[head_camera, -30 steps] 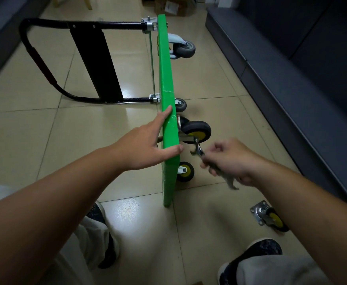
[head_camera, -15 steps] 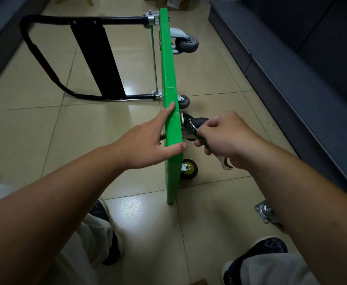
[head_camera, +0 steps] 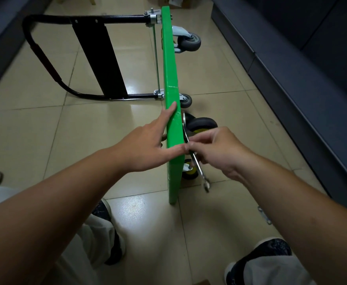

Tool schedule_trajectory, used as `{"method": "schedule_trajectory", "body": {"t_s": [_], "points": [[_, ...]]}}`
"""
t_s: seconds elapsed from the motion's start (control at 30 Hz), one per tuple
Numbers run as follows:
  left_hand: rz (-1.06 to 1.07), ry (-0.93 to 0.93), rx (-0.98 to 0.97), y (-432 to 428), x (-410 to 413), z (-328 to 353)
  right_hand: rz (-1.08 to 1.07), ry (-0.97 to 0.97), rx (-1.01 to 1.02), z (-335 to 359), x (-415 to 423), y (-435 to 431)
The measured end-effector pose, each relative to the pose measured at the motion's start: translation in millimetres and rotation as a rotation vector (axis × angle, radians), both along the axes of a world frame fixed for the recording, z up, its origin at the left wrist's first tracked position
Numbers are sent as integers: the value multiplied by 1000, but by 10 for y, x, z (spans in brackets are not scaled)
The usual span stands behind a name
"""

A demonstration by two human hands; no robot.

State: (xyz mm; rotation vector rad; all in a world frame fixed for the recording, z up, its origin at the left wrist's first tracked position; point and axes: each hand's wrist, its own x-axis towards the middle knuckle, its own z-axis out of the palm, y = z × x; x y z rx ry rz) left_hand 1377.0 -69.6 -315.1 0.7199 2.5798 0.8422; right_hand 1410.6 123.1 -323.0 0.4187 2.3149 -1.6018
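Steadying a green cart [head_camera: 171, 79] tipped on its long edge on the tiled floor [head_camera: 45, 130], with the left hand [head_camera: 148, 149] spread open over the top rim, forefinger stretched along it and thumb laid across it, grasping nothing, only bracing. Judged a prop against toppling while pushing from the opposite side.

Clutching a wrench [head_camera: 200, 171] in the right hand [head_camera: 215, 149], fingers curled round the shank, head tucked against the underside of the deck just below the upper black wheel [head_camera: 202, 124], tail pointing down toward the floor. Judged to be working a bolt on that wheel's mount, with the bolt itself hidden behind fingers and deck.

Stood on edge, evidently, to bring the underside within reach, with the black handle [head_camera: 45, 58] sticking out to the left.

Counted: one cart, one wrench, two hands, four wheels on the deck. At the far end, a large grey wheel [head_camera: 192, 41] and a small grey wheel [head_camera: 186, 100]. At the near end, two black ones with yellow hubs, including the lower black wheel [head_camera: 189, 173] just beside the wrench's tail. Also one loose metal plate [head_camera: 264, 215] on the floor at right, mostly covered by the right forearm.
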Motion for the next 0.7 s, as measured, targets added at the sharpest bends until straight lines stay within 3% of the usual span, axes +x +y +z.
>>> {"method": "schedule_trajectory", "body": {"t_s": [0.3,0.43,0.53,0.63,0.7], "points": [[3,-2,22,5,7,0,10,288,-13,-637,37,-105],[12,-2,20,19,0,1,56,371,142,-802,161,-20],[12,9,7,17,-8,2,117,146,331,-849,364,138],[11,1,6,15,-2,9,321,-329,523,-785,507,264],[7,-1,5,5,0,12,420,-527,605,-659,545,265]]}}
